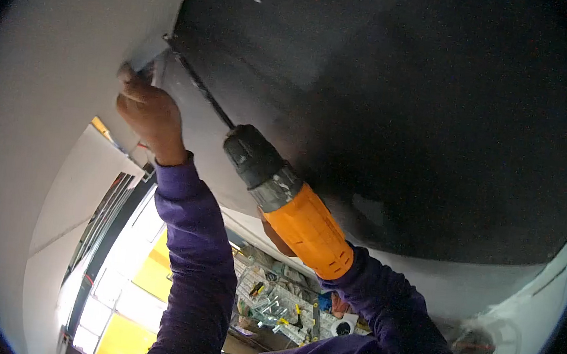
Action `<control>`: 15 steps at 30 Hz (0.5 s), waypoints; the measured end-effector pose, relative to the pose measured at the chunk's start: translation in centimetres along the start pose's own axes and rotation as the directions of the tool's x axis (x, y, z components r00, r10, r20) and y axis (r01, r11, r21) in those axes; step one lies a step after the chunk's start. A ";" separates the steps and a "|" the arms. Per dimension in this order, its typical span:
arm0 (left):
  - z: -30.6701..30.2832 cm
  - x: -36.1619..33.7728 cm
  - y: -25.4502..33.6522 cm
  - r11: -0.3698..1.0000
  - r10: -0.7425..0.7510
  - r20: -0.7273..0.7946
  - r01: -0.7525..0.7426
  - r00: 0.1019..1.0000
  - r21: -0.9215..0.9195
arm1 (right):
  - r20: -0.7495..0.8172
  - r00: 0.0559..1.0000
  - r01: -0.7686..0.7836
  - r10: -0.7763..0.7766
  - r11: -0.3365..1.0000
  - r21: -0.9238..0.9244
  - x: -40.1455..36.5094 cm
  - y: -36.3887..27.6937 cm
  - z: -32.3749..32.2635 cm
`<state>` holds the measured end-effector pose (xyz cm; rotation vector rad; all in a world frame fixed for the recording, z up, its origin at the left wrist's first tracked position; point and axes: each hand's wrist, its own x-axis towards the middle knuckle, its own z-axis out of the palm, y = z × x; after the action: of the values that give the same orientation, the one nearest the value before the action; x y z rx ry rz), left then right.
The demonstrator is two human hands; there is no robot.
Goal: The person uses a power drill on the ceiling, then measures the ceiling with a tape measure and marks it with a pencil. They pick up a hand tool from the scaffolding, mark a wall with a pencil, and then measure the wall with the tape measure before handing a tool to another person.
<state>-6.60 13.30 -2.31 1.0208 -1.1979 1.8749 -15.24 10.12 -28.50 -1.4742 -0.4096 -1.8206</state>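
My right hand (277, 236) is wrapped round an orange and black power drill (309, 230), whose body hides most of the fingers. From its dark chuck a long drill bit (203, 89) runs up and left. The bit's tip is at the edge where the pale surface (86, 45) meets the black panel (436, 123); whether it is in the material cannot be made out. Just below the tip, my left hand (152, 117) is closed, with a pale, flat, bluish piece (147, 57) at its fingertips, slightly blurred. Both arms are raised, in purple sleeves.
Far below, a work surface (247, 288) carries scattered hand tools and metal parts. Bright windows with yellow panels (124, 338) lie at the lower left. A pale ledge (450, 272) runs along the black panel's lower edge.
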 end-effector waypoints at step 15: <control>11.1 1.0 -9.8 0.847 0.441 -0.215 -0.325 0.871 0.420 | -0.230 0.964 0.077 -0.130 0.971 -0.226 -11.1 -2.1 -3.0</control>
<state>4.07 6.46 5.46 0.6598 -0.9286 2.5495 -18.14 13.42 -39.34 -1.3665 -0.1738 -2.1566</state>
